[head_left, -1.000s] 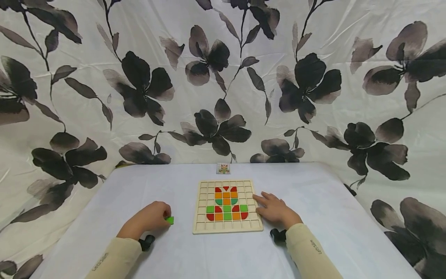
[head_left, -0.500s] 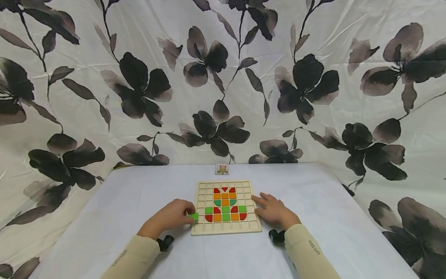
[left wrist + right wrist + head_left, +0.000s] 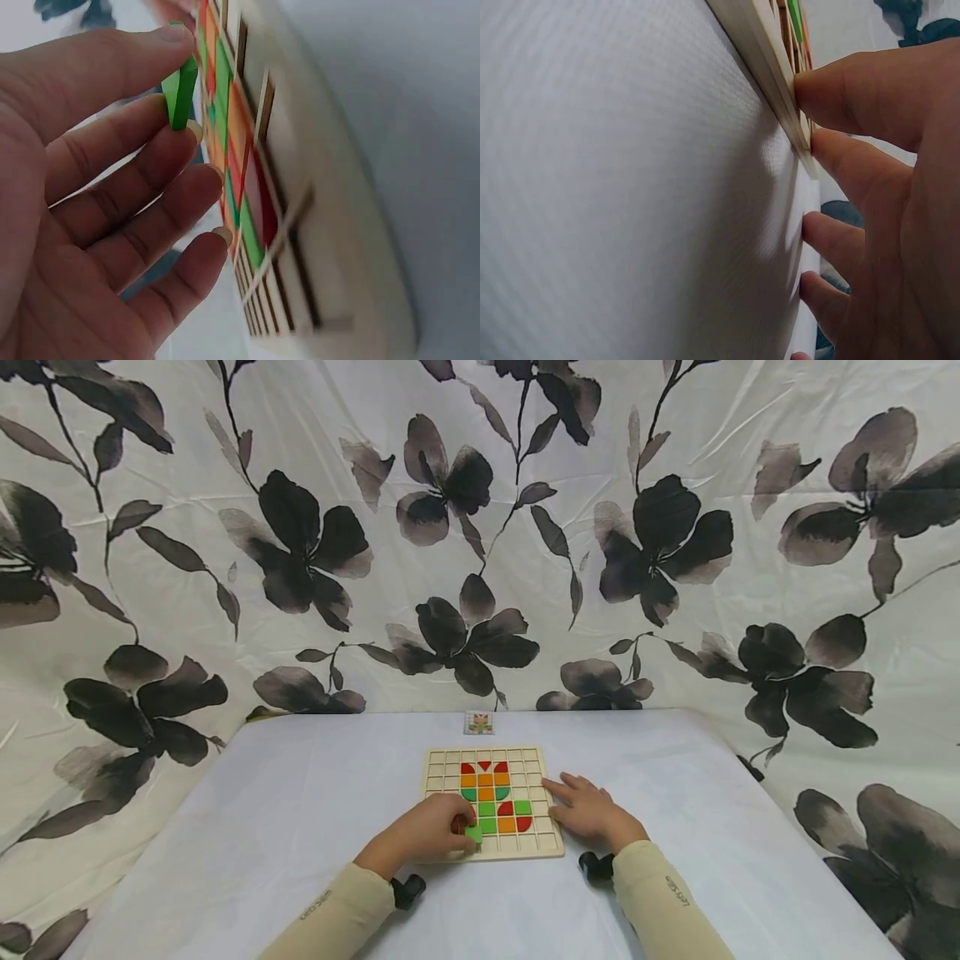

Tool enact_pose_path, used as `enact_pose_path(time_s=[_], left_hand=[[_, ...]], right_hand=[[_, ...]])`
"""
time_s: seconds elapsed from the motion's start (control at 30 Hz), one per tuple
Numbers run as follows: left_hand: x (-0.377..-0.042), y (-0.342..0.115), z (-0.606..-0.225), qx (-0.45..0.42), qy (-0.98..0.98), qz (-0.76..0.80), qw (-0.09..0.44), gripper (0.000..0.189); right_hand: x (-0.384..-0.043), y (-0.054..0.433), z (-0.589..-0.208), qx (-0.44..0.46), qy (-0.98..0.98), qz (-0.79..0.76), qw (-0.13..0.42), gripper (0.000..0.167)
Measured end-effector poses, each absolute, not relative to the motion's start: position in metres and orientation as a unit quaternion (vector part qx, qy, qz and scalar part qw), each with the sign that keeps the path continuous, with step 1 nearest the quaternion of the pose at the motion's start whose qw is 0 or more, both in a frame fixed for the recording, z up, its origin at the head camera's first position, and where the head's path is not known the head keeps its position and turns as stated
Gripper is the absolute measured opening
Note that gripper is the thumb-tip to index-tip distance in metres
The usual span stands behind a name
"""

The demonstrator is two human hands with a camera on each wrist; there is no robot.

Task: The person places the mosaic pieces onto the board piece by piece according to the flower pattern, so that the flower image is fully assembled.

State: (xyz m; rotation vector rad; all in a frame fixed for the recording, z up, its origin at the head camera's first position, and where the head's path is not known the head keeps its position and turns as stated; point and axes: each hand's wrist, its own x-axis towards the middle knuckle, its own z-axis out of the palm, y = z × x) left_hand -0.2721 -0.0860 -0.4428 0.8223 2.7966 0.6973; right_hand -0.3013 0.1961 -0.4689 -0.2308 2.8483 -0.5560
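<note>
A pale wooden grid board (image 3: 525, 852) lies on the table, with red, orange and green tiles set in a pattern. Between thumb and fingers my left hand (image 3: 427, 831) pinches a light green tile (image 3: 180, 94), close over the board's lower left part. That hand hides some tiles at the left in the head view. At the board's right edge rests my right hand (image 3: 592, 814), thumb and index fingertip touching the rim (image 3: 769, 67). Its fingers are extended, and the others lie on the white cloth.
A small pattern card (image 3: 478, 722) lies beyond the board near the table's far edge. White cloth covers the table (image 3: 300, 760). Behind it hangs a floral curtain (image 3: 480, 543).
My left hand has carried the green tile rightward from the table, across the board's left edge and over the grid. The right hand stays at the board's edge.
</note>
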Motion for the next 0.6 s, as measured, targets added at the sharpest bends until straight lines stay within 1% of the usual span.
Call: enact_pose_path(time_s=[0.17,0.33,0.6], left_hand=[[-0.272,-0.073,-0.448,0.284,0.929,0.226,0.069,0.018],[-0.274,-0.066,-0.453,0.283,0.930,0.225,0.066,0.018],[-0.277,-0.061,-0.459,0.265,0.930,0.239,0.084,0.016]], right_hand=[[-0.302,0.195,-0.469,-0.076,0.972,-0.188,0.116,0.054],[-0.303,0.195,-0.471,-0.073,0.973,-0.187,0.116,0.055],[-0.304,0.197,-0.471,-0.076,0.972,-0.189,0.115,0.055]])
